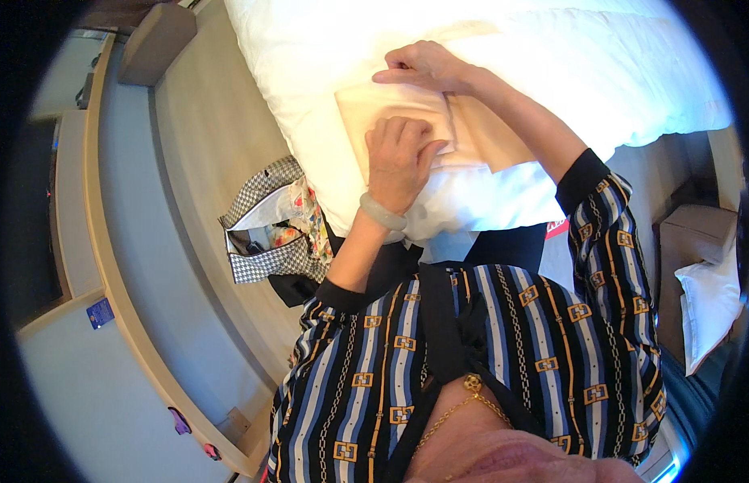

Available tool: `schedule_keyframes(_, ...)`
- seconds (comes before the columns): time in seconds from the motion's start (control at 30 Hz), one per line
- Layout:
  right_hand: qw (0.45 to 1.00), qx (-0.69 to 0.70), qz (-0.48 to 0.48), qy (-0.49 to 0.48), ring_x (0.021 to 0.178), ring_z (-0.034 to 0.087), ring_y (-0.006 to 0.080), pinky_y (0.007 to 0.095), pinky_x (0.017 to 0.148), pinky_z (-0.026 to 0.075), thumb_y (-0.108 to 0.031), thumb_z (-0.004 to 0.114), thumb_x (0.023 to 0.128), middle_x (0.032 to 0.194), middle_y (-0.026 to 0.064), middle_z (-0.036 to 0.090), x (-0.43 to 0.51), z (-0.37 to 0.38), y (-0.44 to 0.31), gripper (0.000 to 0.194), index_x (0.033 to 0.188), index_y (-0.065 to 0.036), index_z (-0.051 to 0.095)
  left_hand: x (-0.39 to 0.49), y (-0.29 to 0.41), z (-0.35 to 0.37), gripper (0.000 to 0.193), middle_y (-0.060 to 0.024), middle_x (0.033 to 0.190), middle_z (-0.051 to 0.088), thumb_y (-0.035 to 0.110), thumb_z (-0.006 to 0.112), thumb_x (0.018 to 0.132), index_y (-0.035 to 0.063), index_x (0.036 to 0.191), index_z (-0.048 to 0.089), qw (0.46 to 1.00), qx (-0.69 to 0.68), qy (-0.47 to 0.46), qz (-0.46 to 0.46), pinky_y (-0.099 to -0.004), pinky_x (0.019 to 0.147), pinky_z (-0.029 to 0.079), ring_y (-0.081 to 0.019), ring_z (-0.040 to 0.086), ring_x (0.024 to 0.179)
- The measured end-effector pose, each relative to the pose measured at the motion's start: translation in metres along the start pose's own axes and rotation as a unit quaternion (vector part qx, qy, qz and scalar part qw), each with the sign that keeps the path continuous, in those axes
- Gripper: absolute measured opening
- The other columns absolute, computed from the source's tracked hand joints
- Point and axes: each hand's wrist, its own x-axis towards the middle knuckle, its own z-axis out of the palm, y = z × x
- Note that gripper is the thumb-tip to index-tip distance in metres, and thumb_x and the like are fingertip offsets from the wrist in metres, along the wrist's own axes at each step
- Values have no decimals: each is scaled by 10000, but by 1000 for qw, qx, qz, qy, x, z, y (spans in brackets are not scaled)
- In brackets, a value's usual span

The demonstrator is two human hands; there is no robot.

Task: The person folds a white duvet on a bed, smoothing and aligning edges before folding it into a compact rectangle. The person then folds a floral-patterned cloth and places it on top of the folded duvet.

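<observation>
Pale peach cloth [501, 130] lies in flat folded layers on a white duvet [326, 54]. With its fingers curled, my left hand [401, 151] rests on the upper layer; a pale bangle circles that wrist. Beyond it, my right hand [426, 66] is at the cloth's far edge, fingers bent and thumb pointing left. Whether either hand pinches the fabric cannot be made out, since the fingertips are partly hidden. The cloth's near right corner hangs toward me over the duvet.
An unzipped houndstooth bag [278, 259] with floral fabric inside stands left of the bed. A long, light wood-edged desk [124, 290] curves along the left, holding a blue card [100, 314] and small purple and pink items. At right is a brown armchair [691, 232] with a white pillow [707, 302].
</observation>
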Motion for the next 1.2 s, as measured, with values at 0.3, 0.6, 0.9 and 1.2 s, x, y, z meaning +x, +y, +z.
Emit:
schedule_keyframes(0.3, 995, -79, 9, 56, 814, 643, 366, 448, 731, 516, -491, 575, 870, 781, 173, 661, -6, 3, -32, 503, 800, 0, 657, -1, 8, 15, 236, -114, 894, 553, 39, 682, 723, 29, 919, 552, 992, 61, -97, 44, -398, 758, 419, -299, 510, 845)
schedule_keyframes(0.6, 994, -68, 26, 86, 832, 645, 371, 449, 765, 516, -479, 567, 872, 833, 198, 673, 11, 6, 6, 490, 862, -5, 689, 7, 9, 1, 185, -142, 845, 522, -34, 614, 735, 19, 890, 529, 984, 33, -163, 62, -384, 746, 431, -314, 495, 808)
schedule_keyframes(0.9, 987, 24, 5, 157, 645, 606, 279, 385, 616, 482, -369, 661, 831, 686, 124, 631, -11, -13, 17, 350, 764, -26, 630, -15, 4, 10, 236, -111, 853, 527, -47, 640, 731, 14, 943, 556, 998, 11, -10, 58, -355, 724, 425, -276, 491, 789)
schedule_keyframes(1.2, 997, -43, -12, 57, 695, 630, 284, 370, 643, 512, -132, 662, 773, 755, 168, 648, -54, -4, 15, 163, 799, 28, 641, -8, -2, 18, 243, -96, 866, 543, -60, 638, 721, 27, 939, 574, 998, 21, 15, 58, -353, 723, 427, -271, 495, 796)
